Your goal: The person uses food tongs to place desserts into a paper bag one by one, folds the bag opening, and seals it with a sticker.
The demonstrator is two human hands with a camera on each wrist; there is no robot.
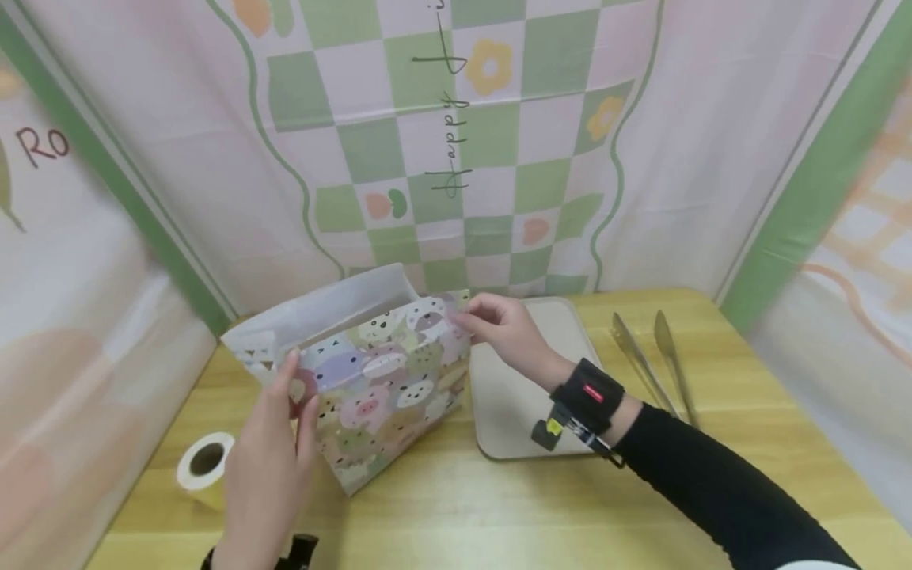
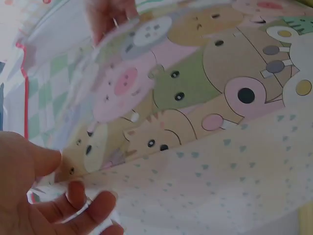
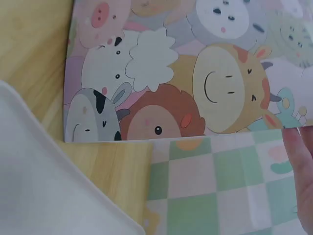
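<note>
A paper bag (image 1: 392, 380) printed with cartoon animals stands tilted over the table, its top open and its pale lining showing at the back. My left hand (image 1: 274, 451) pinches the left side of the bag's mouth between thumb and fingers. In the left wrist view that hand (image 2: 44, 191) is at the edge of the printed paper bag (image 2: 186, 93). My right hand (image 1: 509, 332) pinches the top right corner between thumb and forefinger. The right wrist view shows the bag's printed face (image 3: 166, 78), with fingers (image 3: 301, 171) of the right hand at its edge.
A pale rectangular tray (image 1: 527, 412) lies right of the bag, under my right wrist. Farther right are long metal tongs (image 1: 648, 368). A white-topped roll (image 1: 207, 463) stands left of my left hand. Printed cloth (image 1: 456, 150) hangs behind the wooden table (image 1: 442, 514).
</note>
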